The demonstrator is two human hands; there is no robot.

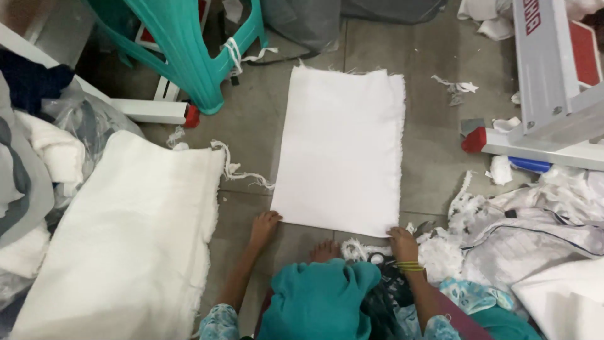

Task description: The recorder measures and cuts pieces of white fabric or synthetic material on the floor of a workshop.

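A white rectangular piece of cloth with frayed edges lies flat on the grey tiled floor. My left hand rests with its fingers on the near left corner of the cloth. On the near right corner sits my right hand, with yellow bangles on its wrist. Neither hand lifts the cloth. My bare foot shows between my arms, above my teal garment. Black-handled scissors lie on the floor close to my right hand.
A thick stack of white cloth lies to the left. A teal plastic stool stands at the back left beside a white metal frame. Another white frame stands at right. Fabric scraps and bags crowd the right side.
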